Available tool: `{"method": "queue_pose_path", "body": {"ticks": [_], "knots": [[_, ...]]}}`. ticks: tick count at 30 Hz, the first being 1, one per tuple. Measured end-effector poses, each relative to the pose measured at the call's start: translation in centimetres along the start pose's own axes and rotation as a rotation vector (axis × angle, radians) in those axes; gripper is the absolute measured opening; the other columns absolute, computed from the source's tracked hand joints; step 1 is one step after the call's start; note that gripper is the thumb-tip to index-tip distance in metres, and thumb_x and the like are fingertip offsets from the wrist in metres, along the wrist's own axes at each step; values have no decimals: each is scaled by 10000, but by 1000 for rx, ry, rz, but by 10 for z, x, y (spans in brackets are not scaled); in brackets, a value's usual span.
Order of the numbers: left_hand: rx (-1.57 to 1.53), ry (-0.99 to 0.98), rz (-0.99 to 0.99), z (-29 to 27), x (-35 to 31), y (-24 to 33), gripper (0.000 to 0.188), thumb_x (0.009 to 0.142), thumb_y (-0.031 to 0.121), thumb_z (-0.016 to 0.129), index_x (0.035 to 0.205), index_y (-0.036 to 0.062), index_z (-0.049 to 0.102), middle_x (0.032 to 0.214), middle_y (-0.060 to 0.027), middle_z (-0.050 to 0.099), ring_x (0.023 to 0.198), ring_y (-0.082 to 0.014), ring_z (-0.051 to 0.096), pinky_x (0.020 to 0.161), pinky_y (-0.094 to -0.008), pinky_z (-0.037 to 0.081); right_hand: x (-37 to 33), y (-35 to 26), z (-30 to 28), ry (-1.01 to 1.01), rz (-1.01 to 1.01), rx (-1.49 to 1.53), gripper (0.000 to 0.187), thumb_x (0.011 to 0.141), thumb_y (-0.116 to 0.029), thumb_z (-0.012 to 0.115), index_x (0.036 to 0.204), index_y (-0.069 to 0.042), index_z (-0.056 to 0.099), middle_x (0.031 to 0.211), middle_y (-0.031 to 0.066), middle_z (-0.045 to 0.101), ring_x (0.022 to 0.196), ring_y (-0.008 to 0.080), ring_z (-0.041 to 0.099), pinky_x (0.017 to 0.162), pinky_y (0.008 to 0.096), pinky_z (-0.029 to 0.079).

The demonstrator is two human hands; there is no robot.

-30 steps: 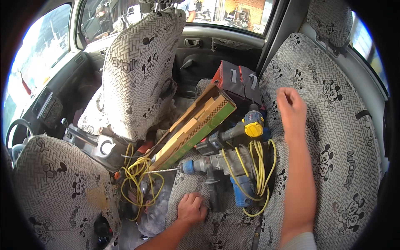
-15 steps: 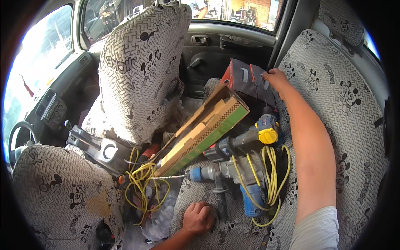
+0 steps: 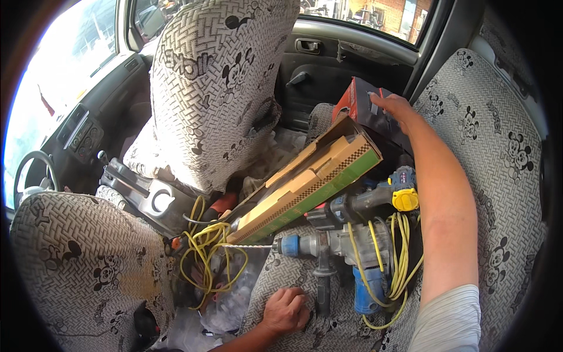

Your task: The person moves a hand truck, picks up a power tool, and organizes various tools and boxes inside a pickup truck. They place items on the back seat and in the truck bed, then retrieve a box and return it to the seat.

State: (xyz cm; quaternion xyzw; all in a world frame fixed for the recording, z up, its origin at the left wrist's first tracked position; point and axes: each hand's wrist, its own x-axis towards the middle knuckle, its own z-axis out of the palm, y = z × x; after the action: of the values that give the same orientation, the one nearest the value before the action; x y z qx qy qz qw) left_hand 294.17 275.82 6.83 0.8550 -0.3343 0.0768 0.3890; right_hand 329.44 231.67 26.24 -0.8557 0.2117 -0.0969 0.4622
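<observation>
Right hand (image 3: 396,108) reaches the red-and-grey box (image 3: 346,104), fingers bent, grip unclear; a full wrap would steady best. Left hand (image 3: 285,311), loosely fisted, props on the seat (image 3: 279,273).

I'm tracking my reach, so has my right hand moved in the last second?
Yes. Judged against the rear backrest, your right hand has moved left and toward the far door, to the grey-and-red box.

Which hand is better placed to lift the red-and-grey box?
Probably the right hand: it is at the top of the box, while the left hand rests on the seat.
</observation>
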Motion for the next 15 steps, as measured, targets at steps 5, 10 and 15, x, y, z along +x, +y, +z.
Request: {"method": "queue_pose_path", "body": {"ticks": [5, 10, 15], "knots": [[-6, -28, 2, 2, -1, 1, 310, 713, 75, 732, 1021, 86, 697, 1062, -71, 694, 892, -287, 656, 787, -395, 529, 31, 23, -1, 37, 5, -32, 414, 791, -341, 869, 1031, -23, 754, 1057, 129, 728, 973, 234, 676, 837, 401, 528], [-9, -17, 0, 2, -2, -1, 322, 718, 74, 728, 1038, 89, 697, 1081, -71, 689, 902, -287, 656, 793, -401, 533, 41, 25, -6, -79, 104, 183, 375, 761, -224, 865, 1002, 46, 767, 1030, 120, 738, 924, 241, 700, 830, 422, 534], [-2, -7, 4, 1, -2, -2, 332, 720, 88, 733, 1050, 90, 700, 1087, -66, 686, 895, -277, 653, 787, -392, 533, 13, 2, 6, 23, 92, 365, 201, 745, -96, 801, 866, 45, 723, 874, 64, 688, 806, 194, 670, 711, 349, 503]]}}
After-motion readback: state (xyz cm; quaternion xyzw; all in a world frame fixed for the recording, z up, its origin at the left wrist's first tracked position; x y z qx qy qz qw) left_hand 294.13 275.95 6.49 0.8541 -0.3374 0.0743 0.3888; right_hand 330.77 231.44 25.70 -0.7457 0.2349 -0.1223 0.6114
